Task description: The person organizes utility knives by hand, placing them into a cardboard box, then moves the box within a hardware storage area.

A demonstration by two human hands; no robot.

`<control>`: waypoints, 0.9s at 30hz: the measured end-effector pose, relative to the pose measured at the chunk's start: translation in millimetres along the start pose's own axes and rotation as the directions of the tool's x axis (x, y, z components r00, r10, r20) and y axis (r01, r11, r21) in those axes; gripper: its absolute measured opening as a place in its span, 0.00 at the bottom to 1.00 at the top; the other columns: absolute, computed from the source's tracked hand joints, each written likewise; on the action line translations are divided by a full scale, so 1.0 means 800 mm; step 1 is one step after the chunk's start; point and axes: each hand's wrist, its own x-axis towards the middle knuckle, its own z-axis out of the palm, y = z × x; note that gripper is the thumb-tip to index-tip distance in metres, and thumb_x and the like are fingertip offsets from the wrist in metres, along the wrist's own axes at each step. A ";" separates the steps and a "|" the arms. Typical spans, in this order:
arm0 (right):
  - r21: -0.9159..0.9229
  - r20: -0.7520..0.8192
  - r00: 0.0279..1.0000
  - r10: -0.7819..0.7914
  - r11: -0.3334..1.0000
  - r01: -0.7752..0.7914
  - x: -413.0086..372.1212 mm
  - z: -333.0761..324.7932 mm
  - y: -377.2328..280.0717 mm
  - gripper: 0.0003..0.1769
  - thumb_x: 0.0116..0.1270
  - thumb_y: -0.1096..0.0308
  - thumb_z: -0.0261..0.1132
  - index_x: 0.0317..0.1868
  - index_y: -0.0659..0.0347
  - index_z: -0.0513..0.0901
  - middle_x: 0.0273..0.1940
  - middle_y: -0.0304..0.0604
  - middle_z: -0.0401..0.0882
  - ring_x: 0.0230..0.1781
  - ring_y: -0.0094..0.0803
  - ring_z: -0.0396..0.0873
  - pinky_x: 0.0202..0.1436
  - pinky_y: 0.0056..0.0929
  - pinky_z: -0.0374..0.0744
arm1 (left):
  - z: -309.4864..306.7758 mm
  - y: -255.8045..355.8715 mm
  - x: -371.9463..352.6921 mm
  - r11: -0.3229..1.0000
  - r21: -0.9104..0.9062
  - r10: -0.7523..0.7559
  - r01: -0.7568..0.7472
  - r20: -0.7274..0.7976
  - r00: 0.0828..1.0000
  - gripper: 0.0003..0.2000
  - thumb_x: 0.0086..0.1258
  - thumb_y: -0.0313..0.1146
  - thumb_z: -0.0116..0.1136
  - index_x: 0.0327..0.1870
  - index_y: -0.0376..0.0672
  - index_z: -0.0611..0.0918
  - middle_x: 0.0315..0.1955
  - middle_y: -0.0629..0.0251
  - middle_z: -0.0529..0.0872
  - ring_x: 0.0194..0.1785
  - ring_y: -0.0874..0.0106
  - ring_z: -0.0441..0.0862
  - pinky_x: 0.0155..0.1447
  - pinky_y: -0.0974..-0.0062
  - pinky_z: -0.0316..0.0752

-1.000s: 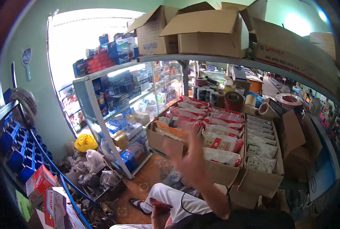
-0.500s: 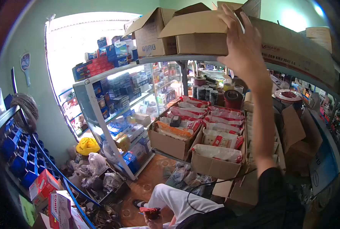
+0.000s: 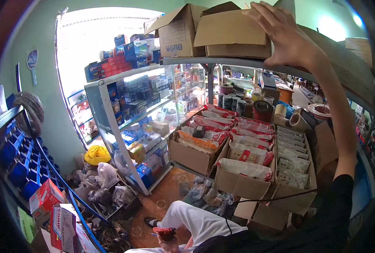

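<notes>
At the front edge of the high grey shelf (image 3: 183, 60) sits an open brown cardboard box (image 3: 234, 36). The right hand (image 3: 286, 36) lies flat, unclenched, on its right corner. The box is probably light with floppy flaps, so grip its base. The left hand (image 3: 168, 243) clasps a small red object (image 3: 165, 231).

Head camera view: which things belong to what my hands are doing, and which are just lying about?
In hand: right hand, palm flat on the open cardboard box on the top shelf; left hand low down with a small red thing.
Lying about: boxes of packets, tape rolls, glass cabinet, blue bins.
</notes>
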 end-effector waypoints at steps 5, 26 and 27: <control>-0.109 0.070 0.989 -0.134 0.984 0.141 0.028 0.014 0.023 0.64 0.47 0.35 0.77 0.75 0.60 0.53 0.71 0.64 0.59 0.75 0.59 0.56 0.79 0.56 0.55 | 0.041 0.007 -0.024 0.999 -0.019 -0.043 0.042 -0.026 0.999 0.18 0.79 0.56 0.50 0.39 0.50 0.76 0.30 0.71 0.73 0.37 0.71 0.71 0.39 0.72 0.77; -0.040 0.029 0.994 -0.103 0.994 0.104 0.024 0.027 0.032 0.59 0.46 0.43 0.79 0.72 0.52 0.54 0.69 0.60 0.57 0.73 0.59 0.55 0.72 0.64 0.59 | 0.016 -0.001 -0.013 0.994 0.060 -0.085 0.093 -0.127 0.988 0.24 0.71 0.62 0.57 0.53 0.53 0.82 0.42 0.68 0.87 0.43 0.65 0.85 0.38 0.69 0.78; -0.044 0.021 0.995 -0.095 0.994 0.096 0.025 0.028 0.029 0.59 0.47 0.43 0.79 0.73 0.51 0.53 0.71 0.59 0.55 0.74 0.58 0.53 0.73 0.64 0.59 | 0.014 0.001 -0.017 0.994 0.067 -0.082 0.090 -0.120 0.989 0.24 0.71 0.62 0.57 0.53 0.52 0.81 0.42 0.68 0.87 0.43 0.65 0.85 0.39 0.68 0.78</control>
